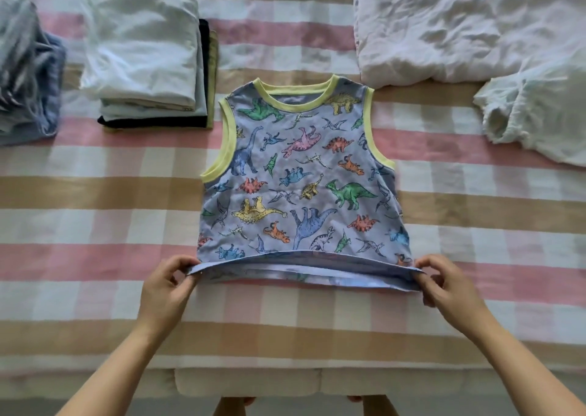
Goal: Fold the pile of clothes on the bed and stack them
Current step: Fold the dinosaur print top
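Note:
A sleeveless dinosaur-print top with yellow trim lies flat in the middle of the bed, neck away from me. My left hand pinches its bottom left hem corner and my right hand pinches the bottom right corner, and the hem is lifted slightly off the sheet. A stack of folded clothes, white on top with a black and an olive layer beneath, sits at the back left. A crumpled white garment lies unfolded at the right.
The bed has a pink, tan and white checked sheet. A bunched blue and grey garment lies at the far left. A rumpled white duvet fills the back right. The bed's front edge is near my legs.

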The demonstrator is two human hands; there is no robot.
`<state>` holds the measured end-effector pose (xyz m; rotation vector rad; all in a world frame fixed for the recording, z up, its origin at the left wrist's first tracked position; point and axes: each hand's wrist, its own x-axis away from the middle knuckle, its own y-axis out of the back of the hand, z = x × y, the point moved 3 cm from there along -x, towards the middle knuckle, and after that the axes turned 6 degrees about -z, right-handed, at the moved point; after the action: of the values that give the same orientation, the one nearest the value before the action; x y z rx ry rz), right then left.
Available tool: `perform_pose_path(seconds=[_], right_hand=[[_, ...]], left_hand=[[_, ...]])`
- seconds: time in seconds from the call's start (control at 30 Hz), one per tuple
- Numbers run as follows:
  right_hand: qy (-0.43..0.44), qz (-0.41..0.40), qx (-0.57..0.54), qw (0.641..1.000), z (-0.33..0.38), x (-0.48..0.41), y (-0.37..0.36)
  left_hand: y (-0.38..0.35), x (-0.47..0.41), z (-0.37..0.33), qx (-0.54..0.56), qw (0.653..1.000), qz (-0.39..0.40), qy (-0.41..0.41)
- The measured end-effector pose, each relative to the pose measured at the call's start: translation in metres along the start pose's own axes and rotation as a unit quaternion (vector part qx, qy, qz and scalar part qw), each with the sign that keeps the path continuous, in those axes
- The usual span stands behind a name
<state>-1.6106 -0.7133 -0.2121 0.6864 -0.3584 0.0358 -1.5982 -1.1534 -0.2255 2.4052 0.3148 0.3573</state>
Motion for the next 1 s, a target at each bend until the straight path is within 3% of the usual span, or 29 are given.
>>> perform_pose_path(seconds=[0.13,0.27,0.37,0.53,0.63,0.77,1.0], right_hand=[[-0.041,0.106,-0.004,0.993,0.001,0.006,-0.003],[-0.079,0.092,-0.052,0.991,-0.008,0.013,-0.005],[-0.068,0.025,-0.048,0.996,-0.010,0.007,-0.009],[-0.061,-0.070,-0.153,0.984,0.008,-0.024,-0.004],[-0.027,-0.140,-0.180,0.973,0.030,-0.060,0.003],[0.033,-0.227,-0.126,0.965,0.064,-0.125,0.006],[0.086,-0.285,-0.048,0.953,0.097,-0.255,0.009]], left_hand=[[-0.002,-0.009,-0.001,0.089,0.987,0.117,0.072],[-0.003,-0.008,0.013,0.092,0.977,0.158,0.111],[-0.005,-0.009,0.012,0.123,0.980,0.110,0.110],[-0.012,-0.020,-0.005,0.215,0.967,-0.009,0.136],[-0.015,-0.044,-0.026,0.191,0.971,-0.112,0.090],[-0.021,-0.106,-0.064,0.133,0.966,-0.222,0.014],[-0.032,-0.227,-0.101,0.048,0.966,-0.243,-0.076]])
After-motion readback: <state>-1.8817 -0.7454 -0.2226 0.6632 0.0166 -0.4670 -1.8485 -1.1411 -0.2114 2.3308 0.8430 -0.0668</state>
